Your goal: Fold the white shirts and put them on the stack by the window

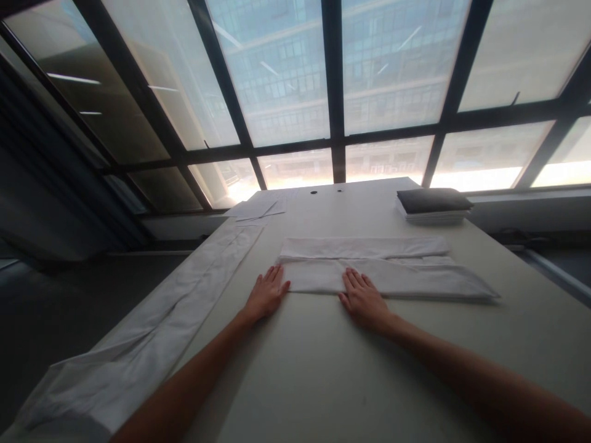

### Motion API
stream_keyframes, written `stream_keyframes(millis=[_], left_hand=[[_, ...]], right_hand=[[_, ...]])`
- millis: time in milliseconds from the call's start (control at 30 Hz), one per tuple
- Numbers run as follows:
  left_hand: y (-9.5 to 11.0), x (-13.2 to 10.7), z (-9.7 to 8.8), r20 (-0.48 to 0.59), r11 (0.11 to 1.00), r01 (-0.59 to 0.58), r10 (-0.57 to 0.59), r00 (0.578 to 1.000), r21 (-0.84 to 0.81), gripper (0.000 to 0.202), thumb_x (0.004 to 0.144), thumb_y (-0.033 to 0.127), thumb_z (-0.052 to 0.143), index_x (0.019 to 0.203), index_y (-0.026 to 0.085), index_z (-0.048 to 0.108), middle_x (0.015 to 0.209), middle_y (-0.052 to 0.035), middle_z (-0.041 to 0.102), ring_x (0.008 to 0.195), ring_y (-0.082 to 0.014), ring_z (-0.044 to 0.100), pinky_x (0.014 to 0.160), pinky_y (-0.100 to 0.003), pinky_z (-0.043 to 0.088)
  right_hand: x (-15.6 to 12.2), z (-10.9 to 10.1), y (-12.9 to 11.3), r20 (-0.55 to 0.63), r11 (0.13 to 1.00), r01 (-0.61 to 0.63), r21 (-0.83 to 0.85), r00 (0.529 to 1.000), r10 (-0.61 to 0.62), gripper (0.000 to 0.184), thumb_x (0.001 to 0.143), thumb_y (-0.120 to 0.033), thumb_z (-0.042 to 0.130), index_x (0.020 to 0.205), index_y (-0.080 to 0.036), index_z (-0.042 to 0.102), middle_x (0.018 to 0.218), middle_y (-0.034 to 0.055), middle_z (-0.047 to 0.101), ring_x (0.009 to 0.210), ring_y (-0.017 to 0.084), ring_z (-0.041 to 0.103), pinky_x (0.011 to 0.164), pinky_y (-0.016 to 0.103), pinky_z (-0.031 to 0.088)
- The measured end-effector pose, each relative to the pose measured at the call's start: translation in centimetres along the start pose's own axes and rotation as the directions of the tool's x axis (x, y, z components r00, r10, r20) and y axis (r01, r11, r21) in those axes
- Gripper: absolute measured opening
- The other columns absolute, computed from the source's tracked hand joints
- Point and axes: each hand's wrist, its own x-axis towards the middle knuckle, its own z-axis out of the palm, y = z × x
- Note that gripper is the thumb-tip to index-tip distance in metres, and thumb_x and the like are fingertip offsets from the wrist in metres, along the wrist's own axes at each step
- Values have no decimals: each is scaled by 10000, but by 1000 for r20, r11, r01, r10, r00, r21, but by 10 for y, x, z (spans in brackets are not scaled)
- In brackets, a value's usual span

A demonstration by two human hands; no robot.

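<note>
A white cloth (pixel 406 280) lies folded into a long strip across the table, its two long edges turned in so that they meet along a seam near the middle. Its right end tapers to a pointed corner. My left hand (pixel 268 292) rests flat at the cloth's left end, fingers stretched out at its edge. Flat on the near half of the cloth is my right hand (pixel 362 298), its fingers extended and pointing away from me. Neither hand grips anything.
Along the table's left side runs another long white cloth (pixel 157 326), wrinkled and hanging toward the near corner. White sheets (pixel 258 209) lie at the far left. A stack of folded cloths with a dark top (pixel 434 200) sits at the far right. Beyond the white table (pixel 295 369) are large windows.
</note>
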Motion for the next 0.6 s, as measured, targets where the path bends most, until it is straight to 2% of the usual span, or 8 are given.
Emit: stream_keyframes(millis=[100,167,233,300,400,467,533,600], left_hand=[[-12,-8,1,-35,998,67,-67,997,-1,631,1053,456,205,1563,98,300,1640,-165,235,1523,-299,207,1195,-564,219],[-8,-5,-3,-106,996,87,-86,991,-3,606,1052,419,227,1541,78,337,1612,-198,299,1509,-315,246,1188,-563,238],[6,5,-11,-210,998,55,-55,976,-8,581,1047,372,260,1535,69,343,1596,-206,333,1505,-316,256,1196,-542,238],[29,21,-19,-273,998,-53,45,961,-23,562,1043,338,283,1546,91,335,1606,-178,329,1513,-292,240,1210,-506,230],[70,50,-22,-231,971,-224,200,952,-82,540,1053,351,281,1541,136,363,1608,-138,342,1514,-260,245,1212,-473,248],[89,69,-17,-193,960,-260,237,952,-106,539,1059,394,275,1533,160,384,1603,-128,354,1507,-264,264,1204,-491,263],[92,82,-8,-163,969,-228,210,964,-98,552,1062,429,258,1529,168,392,1603,-130,353,1503,-286,270,1201,-533,246],[79,89,0,-126,986,-145,135,983,-77,578,1060,452,241,1533,153,383,1608,-146,334,1506,-305,258,1204,-558,215]], right_hand=[[0,0,-1,-6,1000,-3,-1,1000,3,676,1018,-445,302,1540,-19,359,1625,188,253,1523,275,199,1227,444,152],[0,0,-1,-9,1000,-5,0,1000,5,674,1018,-441,308,1539,-18,360,1623,190,260,1521,275,205,1226,443,155],[0,0,-2,-16,1000,-2,2,1000,2,671,1019,-439,314,1536,-15,364,1619,193,271,1519,279,212,1225,445,158],[-1,-1,-2,-25,1000,0,1,1000,0,668,1021,-436,319,1532,-9,370,1615,197,283,1517,284,216,1224,448,158],[-2,-1,-2,-30,1000,-3,-9,1000,3,658,1021,-424,331,1531,-12,371,1614,195,289,1517,283,217,1225,450,152],[-2,-2,-2,-22,1000,-4,-14,1000,3,651,1020,-417,338,1534,-19,369,1615,193,287,1516,281,222,1226,449,153],[-2,-2,-1,-14,1000,-4,-16,1000,3,648,1022,-415,336,1538,-24,365,1617,190,284,1515,279,225,1225,446,160],[-2,-3,-1,-6,1000,0,-11,1000,0,651,1024,-420,329,1540,-24,360,1617,189,284,1515,276,225,1225,442,169]])
